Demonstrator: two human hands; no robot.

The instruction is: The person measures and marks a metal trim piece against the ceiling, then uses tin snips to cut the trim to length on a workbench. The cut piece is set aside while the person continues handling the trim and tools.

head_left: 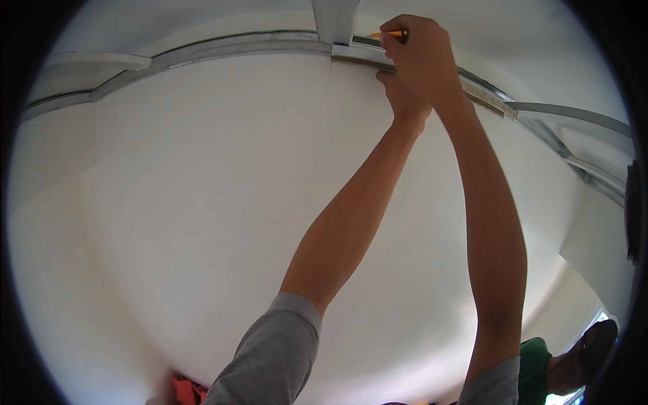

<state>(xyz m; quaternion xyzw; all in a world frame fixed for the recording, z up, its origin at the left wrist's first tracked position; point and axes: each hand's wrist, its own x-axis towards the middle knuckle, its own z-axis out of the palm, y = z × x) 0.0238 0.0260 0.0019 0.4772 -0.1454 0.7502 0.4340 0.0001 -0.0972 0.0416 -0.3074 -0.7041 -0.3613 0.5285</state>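
Both my arms reach up to a metal ceiling frame along the top of a pale wall. My right hand is closed around a thin orange pencil, which points left beside the metal channel. Just below it, my left hand grips a long narrow strip lying along the frame; the thumb shows at its lower edge, while the other fingers are mostly hidden. The strip's left end sits beneath a grey metal cross member.
The metal rail runs on to the left, curved by the lens. More cross members branch off at right. A person in a green top and dark cap stands at lower right near a bright window. Something red shows at lower left.
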